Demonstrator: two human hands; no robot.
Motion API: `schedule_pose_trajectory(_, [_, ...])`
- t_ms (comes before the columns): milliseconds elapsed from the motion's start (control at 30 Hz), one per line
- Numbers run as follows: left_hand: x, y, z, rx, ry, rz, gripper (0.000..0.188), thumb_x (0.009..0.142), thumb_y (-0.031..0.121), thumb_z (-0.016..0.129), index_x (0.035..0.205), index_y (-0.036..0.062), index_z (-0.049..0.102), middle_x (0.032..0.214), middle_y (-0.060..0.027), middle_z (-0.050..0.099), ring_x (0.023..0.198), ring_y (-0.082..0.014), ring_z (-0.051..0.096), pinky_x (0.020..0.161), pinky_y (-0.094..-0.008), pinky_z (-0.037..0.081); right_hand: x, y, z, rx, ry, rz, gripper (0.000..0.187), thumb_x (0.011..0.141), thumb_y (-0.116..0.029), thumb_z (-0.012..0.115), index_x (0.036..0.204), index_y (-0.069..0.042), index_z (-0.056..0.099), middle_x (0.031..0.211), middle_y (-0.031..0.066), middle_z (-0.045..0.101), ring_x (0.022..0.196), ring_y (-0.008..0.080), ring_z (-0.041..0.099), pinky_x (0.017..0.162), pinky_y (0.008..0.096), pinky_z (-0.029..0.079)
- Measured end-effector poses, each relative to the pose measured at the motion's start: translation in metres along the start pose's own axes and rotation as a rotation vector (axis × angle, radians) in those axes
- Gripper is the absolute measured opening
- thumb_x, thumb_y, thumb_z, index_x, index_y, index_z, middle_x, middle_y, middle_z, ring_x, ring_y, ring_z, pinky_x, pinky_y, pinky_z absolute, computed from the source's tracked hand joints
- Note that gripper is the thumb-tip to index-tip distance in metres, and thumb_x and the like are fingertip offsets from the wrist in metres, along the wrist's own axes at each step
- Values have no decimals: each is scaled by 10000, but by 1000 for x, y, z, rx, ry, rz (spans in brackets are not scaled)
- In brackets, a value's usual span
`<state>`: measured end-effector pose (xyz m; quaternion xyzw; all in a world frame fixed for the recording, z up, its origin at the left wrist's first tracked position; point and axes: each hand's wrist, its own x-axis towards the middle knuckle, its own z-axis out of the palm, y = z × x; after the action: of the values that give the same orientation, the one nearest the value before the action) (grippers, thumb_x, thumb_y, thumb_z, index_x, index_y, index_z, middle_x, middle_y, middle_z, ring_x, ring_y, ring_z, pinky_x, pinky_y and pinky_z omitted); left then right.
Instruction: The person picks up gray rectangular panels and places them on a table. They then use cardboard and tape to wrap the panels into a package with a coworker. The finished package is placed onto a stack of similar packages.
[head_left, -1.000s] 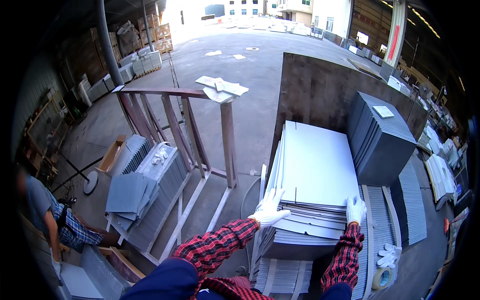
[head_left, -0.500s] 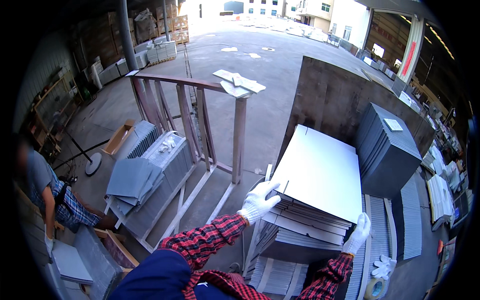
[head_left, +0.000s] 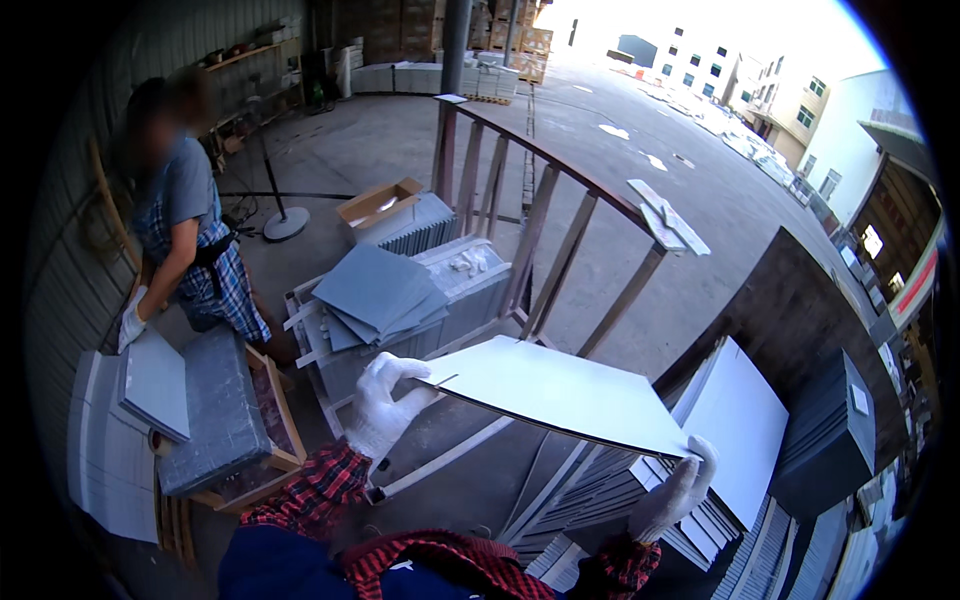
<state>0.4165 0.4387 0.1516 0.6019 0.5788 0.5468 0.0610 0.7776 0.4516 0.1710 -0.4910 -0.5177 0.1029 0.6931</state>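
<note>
A thin rectangular white tile (head_left: 550, 388) with a dark edge is held up in front of me, tilted, between both hands. My left hand (head_left: 388, 408), in a white knitted glove, pinches its left end, thumb and fingers on either side of the corner. At the opposite end my gloved right hand (head_left: 676, 492) grips the near right corner; part of its grasp is hidden. Beneath and to the right stands a stack of similar tiles (head_left: 735, 430), its top face white.
At the left a person (head_left: 190, 220) stands behind a dark stone-topped bench (head_left: 212, 425) with a grey tile (head_left: 157, 385) beside it. Grey tiles (head_left: 375, 285) lie on a pallet load ahead. A metal frame (head_left: 575, 185) rises beyond; a dark upright board (head_left: 800, 330) stands right.
The top white tile has been lifted off the stack and carried left in both hands. My view has turned left, bringing the other person and the bench further into the picture.
</note>
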Motion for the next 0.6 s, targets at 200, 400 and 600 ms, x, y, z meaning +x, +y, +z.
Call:
schedule_pose_trajectory(200, [-78,-62,-218,334,200,-334,253,768,92,788,993,97,671,874,-40,616,748,-164,606,699,-310,490,-95,-70,157,-18,-731,19,302,919,-165,632,1166,9,624,1026,70,574,897,163,536,885,291,425])
schedule_pose_trajectory(400, [-164,-77,-376,589,288,-620,272,800,192,759,1042,120,657,841,-54,601,726,-192,610,705,-335,490,-227,-134,247,163,-1079,265,321,916,-153,667,1188,14,633,902,46,510,799,132,451,754,284,407])
schedule_pose_trajectory(600, [-231,-75,-478,735,514,-728,269,804,159,761,1054,138,666,893,-9,622,740,-137,614,734,-312,506,-310,-207,330,338,-1339,268,250,928,-84,669,1159,5,638,899,16,533,786,83,474,752,240,439])
